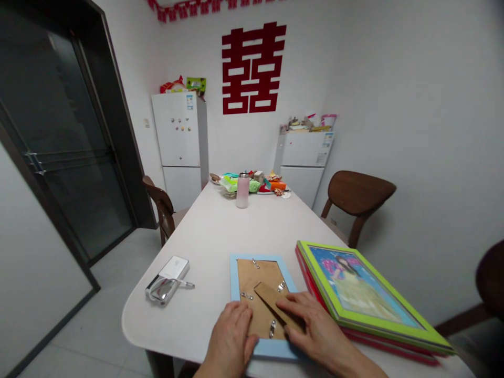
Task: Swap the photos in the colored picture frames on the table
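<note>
A light blue picture frame (pixel 235 278) lies face down on the white table (pixel 220 236) at the near edge, its brown backing board (pixel 258 275) up, with small metal tabs around it. My left hand (pixel 230 338) rests on the board's lower left, fingers curled down onto it. My right hand (pixel 315 328) lies flat across the lower right, fingers stretched over the cardboard stand flap (pixel 271 296) on the backing. Neither hand grips anything.
A stack of frames, the green one (pixel 366 294) with a picture on top, lies at the right. A white power bank (pixel 167 278) lies left. A pink bottle (pixel 242 190) and clutter stand at the far end. Brown chairs (pixel 356 197) flank the table.
</note>
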`<state>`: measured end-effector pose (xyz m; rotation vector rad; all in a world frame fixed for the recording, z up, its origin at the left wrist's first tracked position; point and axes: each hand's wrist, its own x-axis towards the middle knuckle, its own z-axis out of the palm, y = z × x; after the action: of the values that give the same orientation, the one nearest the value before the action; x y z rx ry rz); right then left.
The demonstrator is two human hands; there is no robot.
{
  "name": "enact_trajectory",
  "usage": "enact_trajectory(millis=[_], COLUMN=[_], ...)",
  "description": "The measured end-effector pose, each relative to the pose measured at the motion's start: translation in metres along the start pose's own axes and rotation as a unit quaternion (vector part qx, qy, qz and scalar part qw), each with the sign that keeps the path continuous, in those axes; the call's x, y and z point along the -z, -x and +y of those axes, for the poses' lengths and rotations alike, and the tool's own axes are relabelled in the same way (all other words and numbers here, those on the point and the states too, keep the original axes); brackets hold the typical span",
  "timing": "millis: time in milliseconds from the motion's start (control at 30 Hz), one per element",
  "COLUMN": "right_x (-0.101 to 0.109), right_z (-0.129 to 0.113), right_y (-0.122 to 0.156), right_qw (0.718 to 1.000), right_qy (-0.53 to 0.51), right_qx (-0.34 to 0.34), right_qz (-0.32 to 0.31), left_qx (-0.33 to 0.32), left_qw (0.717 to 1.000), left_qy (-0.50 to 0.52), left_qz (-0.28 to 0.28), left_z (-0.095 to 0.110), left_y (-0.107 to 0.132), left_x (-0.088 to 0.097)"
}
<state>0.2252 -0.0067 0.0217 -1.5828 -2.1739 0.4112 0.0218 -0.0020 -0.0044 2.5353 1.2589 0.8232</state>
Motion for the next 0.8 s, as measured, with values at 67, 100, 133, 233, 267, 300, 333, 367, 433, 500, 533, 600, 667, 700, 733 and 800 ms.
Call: enact_trajectory(millis=[67, 100, 133, 233, 267, 300, 333, 367, 433, 500, 533, 600, 667, 700, 733, 800], right_x=[-0.003, -0.004, -0.006, -0.008, -0.008, -0.008, -0.008, -0.008, -0.009, -0.01, -0.011, -0.014, -0.016, -0.016, -0.017, -0.017], right_z=[0.0, -0.001, -0.002, -0.006, -0.008, -0.009, -0.01, -0.01, -0.008, -0.003, 0.0, 0.006, 0.011, 0.013, 0.015, 0.018], right_y=[-0.001, -0.001, -0.001, -0.002, -0.002, -0.004, -0.005, -0.008, -0.017, -0.028, -0.033, -0.04, -0.044, -0.044, -0.043, -0.041], right_qw=[1.0, 1.0, 0.999, 0.999, 0.999, 0.999, 0.999, 0.998, 0.997, 0.994, 0.992, 0.988, 0.987, 0.988, 0.988, 0.99], right_qy=[0.015, 0.025, 0.034, 0.052, 0.053, 0.052, 0.051, 0.052, 0.068, 0.097, 0.113, 0.135, 0.14, 0.138, 0.134, 0.127], right_qx=[0.007, 0.01, 0.011, 0.011, 0.011, 0.013, 0.016, 0.017, 0.01, -0.008, -0.019, -0.034, -0.034, -0.031, -0.028, -0.028], right_qz=[-0.001, -0.001, 0.0, 0.004, 0.004, 0.003, 0.004, 0.007, 0.024, 0.047, 0.059, 0.072, 0.072, 0.069, 0.067, 0.063], left_qx=[0.006, 0.009, 0.012, 0.018, 0.021, 0.025, 0.027, 0.025, 0.013, 0.008, 0.011, 0.029, 0.041, 0.044, 0.045, 0.046], left_qw=[1.0, 1.0, 1.0, 0.999, 0.998, 0.998, 0.998, 0.997, 0.996, 0.993, 0.992, 0.991, 0.991, 0.991, 0.991, 0.991], left_qy=[-0.005, -0.009, -0.015, -0.031, -0.034, -0.036, -0.034, -0.029, -0.01, 0.009, 0.014, 0.017, 0.017, 0.018, 0.02, 0.024], left_qz=[-0.013, -0.017, -0.02, -0.033, -0.039, -0.046, -0.053, -0.061, -0.086, -0.115, -0.126, -0.133, -0.13, -0.128, -0.127, -0.127], left_z=[0.002, 0.002, 0.001, -0.001, -0.001, -0.002, -0.001, 0.0, 0.002, 0.005, 0.006, 0.007, 0.006, 0.005, 0.004, 0.003], left_y=[-0.002, -0.002, -0.002, -0.003, -0.003, -0.004, -0.004, -0.004, -0.004, -0.004, -0.003, -0.002, -0.001, -0.001, -0.001, 0.0], left_x=[0.003, 0.005, 0.007, 0.013, 0.015, 0.017, 0.02, 0.022, 0.024, 0.024, 0.023, 0.021, 0.018, 0.018, 0.017, 0.017])
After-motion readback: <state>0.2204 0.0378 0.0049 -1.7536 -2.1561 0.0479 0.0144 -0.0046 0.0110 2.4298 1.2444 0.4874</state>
